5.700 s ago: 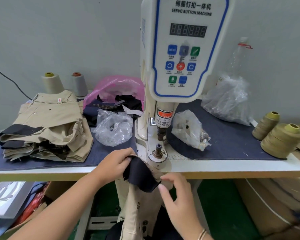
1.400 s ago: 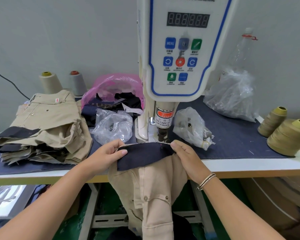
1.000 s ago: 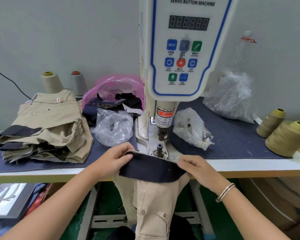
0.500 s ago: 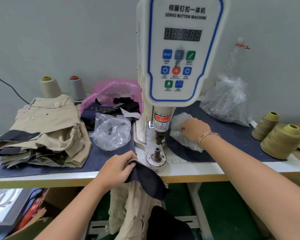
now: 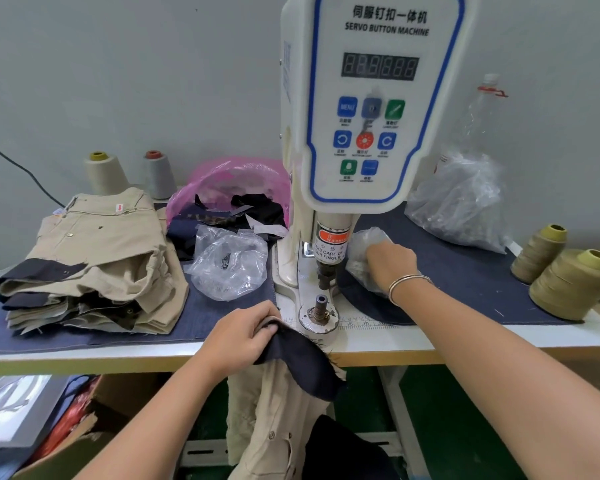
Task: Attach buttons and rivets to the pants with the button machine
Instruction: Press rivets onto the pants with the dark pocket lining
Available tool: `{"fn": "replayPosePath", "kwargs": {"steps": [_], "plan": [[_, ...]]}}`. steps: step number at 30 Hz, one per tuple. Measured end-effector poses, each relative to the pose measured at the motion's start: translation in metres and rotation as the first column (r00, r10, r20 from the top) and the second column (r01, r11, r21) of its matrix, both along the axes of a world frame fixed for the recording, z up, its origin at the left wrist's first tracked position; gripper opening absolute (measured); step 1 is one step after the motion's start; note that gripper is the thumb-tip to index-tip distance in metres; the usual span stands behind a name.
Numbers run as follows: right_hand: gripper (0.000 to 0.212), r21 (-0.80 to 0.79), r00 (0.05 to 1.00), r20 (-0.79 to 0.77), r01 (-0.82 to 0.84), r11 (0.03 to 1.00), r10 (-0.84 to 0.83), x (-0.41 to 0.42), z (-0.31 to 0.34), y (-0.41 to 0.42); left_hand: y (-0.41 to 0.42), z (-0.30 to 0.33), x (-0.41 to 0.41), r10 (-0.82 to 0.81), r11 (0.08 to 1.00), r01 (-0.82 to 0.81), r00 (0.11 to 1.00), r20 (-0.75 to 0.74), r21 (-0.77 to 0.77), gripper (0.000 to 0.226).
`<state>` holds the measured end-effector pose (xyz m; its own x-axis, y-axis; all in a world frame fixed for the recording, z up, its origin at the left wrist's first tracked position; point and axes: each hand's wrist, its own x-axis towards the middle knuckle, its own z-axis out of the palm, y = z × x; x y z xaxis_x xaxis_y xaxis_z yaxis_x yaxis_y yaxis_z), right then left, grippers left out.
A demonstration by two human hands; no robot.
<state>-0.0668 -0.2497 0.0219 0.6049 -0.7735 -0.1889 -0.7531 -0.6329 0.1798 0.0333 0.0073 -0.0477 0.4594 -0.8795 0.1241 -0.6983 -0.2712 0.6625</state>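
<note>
The white servo button machine (image 5: 378,109) stands at the table's middle, its lower die post (image 5: 320,304) bare. My left hand (image 5: 243,336) grips the dark waistband of the tan pants (image 5: 278,420), which hang over the table's front edge just left of the die. My right hand (image 5: 390,263) reaches into a small clear plastic bag (image 5: 362,249) right of the machine head; its fingertips are hidden in the bag.
A stack of tan pants (image 5: 94,265) lies at the left. Another clear bag (image 5: 227,265) and a pink bag (image 5: 229,183) sit left of the machine. A big clear bag (image 5: 461,199) and thread cones (image 5: 568,282) stand at the right.
My right hand let go of the waistband and moved up into the small clear bag. The pants dropped from the die and hang from my left hand.
</note>
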Motion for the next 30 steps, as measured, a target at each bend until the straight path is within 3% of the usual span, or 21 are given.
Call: {"fn": "replayPosePath", "kwargs": {"steps": [7, 12, 15, 17, 22, 26, 30], "plan": [[0.034, 0.053, 1.000, -0.012, -0.010, 0.999, 0.011, -0.004, 0.006, 0.003, 0.000, 0.003, -0.001, -0.001, 1.000, 0.001, 0.998, -0.057, -0.007, 0.013], [0.015, -0.077, 0.930, 0.360, -0.054, 0.996, 0.078, -0.019, -0.007, 0.002, 0.000, 0.001, 0.001, -0.001, 1.000, 0.000, 0.998, -0.060, -0.009, 0.006], [0.031, 0.003, 0.810, 0.585, -0.057, 0.998, 0.045, -0.029, -0.016, -0.001, -0.001, 0.000, 0.001, 0.007, 1.000, -0.007, 0.999, -0.047, 0.002, 0.014], [0.035, 0.064, 0.760, 0.650, -0.053, 0.997, -0.001, -0.033, -0.020, -0.003, 0.000, 0.000, 0.001, 0.013, 1.000, -0.013, 0.999, -0.042, 0.002, 0.015], [0.035, 0.092, 0.755, 0.656, -0.064, 0.994, -0.012, -0.035, -0.022, -0.008, 0.000, 0.000, 0.000, 0.010, 1.000, -0.010, 0.999, -0.050, -0.004, 0.016], [0.022, 0.102, 0.786, 0.618, -0.082, 0.991, 0.001, -0.034, -0.020, -0.010, 0.000, 0.001, 0.000, 0.002, 1.000, -0.003, 0.998, -0.058, -0.014, 0.012], [0.018, 0.091, 0.780, 0.625, -0.100, 0.991, 0.022, -0.035, -0.019, -0.013, 0.000, -0.001, 0.001, 0.004, 1.000, -0.005, 0.999, -0.040, -0.016, 0.022]]}}
